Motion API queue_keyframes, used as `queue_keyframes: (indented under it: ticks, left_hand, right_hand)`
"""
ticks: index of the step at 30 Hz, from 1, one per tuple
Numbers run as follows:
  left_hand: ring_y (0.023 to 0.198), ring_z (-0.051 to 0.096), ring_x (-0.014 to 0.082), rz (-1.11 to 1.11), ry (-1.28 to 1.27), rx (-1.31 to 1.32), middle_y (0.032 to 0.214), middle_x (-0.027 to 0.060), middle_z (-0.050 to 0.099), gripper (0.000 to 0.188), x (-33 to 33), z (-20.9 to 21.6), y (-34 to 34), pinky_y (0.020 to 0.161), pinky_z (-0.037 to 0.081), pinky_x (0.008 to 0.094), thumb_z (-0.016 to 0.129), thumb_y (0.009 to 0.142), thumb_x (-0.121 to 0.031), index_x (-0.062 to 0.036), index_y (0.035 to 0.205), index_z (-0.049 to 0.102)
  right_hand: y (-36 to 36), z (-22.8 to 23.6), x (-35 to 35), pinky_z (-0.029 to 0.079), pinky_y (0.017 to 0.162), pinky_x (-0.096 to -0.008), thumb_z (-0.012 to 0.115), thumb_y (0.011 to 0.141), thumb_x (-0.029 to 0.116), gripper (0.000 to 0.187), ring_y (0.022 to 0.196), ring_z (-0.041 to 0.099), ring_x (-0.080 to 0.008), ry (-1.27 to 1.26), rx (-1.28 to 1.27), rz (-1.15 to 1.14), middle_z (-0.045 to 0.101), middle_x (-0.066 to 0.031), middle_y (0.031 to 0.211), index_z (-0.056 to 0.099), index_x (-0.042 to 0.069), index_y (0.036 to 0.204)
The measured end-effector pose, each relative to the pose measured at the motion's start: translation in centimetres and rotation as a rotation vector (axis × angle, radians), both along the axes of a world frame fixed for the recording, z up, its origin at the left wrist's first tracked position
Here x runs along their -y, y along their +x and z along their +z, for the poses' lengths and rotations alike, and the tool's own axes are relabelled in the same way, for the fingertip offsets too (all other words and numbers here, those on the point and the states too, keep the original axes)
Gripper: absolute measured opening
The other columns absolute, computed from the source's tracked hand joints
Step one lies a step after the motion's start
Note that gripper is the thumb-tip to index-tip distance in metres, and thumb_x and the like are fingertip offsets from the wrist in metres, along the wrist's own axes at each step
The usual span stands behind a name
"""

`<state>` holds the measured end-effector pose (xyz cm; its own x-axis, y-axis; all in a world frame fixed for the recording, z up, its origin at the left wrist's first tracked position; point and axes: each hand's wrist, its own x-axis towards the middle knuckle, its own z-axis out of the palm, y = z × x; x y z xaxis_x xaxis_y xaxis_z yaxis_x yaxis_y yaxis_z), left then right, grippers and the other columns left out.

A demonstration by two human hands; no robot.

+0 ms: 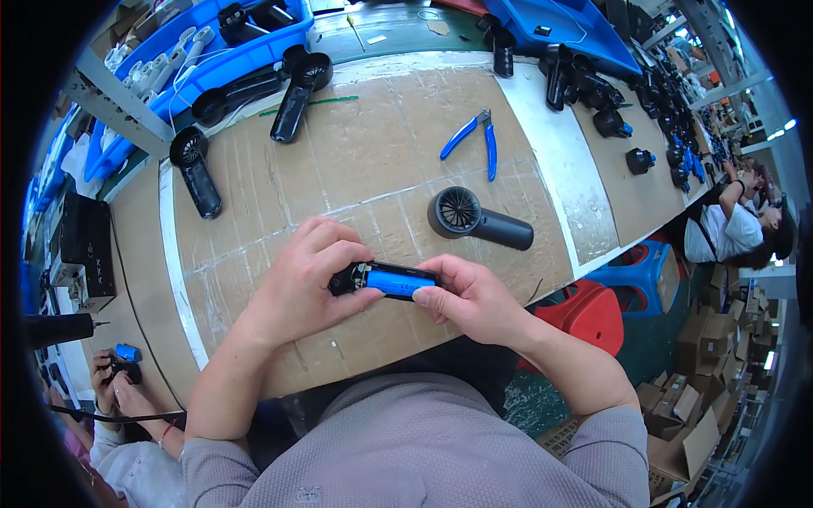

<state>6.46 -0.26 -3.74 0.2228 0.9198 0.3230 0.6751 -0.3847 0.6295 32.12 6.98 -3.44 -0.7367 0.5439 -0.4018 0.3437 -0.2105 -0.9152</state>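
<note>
Blue cell (396, 283) sits seated in the open black handle shell (356, 277); left hand (301, 284) and right hand (470, 298) both clasp it, cover not yet on.

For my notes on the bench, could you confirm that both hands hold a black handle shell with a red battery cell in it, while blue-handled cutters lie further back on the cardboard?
Not quite: the battery cell is blue, not red, as the head view shows. The left hand and right hand do hold the black handle shell, and the blue-handled cutters lie further back on the cardboard.
</note>
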Motion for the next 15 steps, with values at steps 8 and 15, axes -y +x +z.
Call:
queue_keyframes:
  ticks: [8, 15]
  left_hand:
    - [0.102, 0.059, 0.0243, 0.058, -0.031, -0.001, 0.106, 0.0071, 0.065, 0.035, 0.4, 0.2, -0.2, 0.091, 0.051, 0.0354, 0.087, 0.075, -0.02, -0.0072, 0.102, 0.07]
    - [0.1, 0.062, 0.0226, 0.197, -0.137, -0.126, 0.103, 0.0075, 0.068, 0.034, 0.9, 1.4, -1.4, 0.092, 0.05, 0.0349, 0.087, 0.077, -0.024, -0.0077, 0.102, 0.073]
  right_hand:
    - [-0.7, 0.2, -0.1, 0.052, 0.065, -0.0224, 0.065, 0.102, 0.013, 0.029, 0.072, 0.062, -0.0096, 0.005, 0.043, -0.029, 0.067, -0.0052, 0.091, 0.061, 0.0, 0.127]
    - [-1.0, 1.1, -0.8, 0.055, 0.075, -0.0279, 0.072, 0.095, 0.016, 0.038, 0.086, 0.065, -0.0181, 0.977, 0.098, 0.023, 0.066, -0.0118, 0.109, 0.063, 0.001, 0.129]
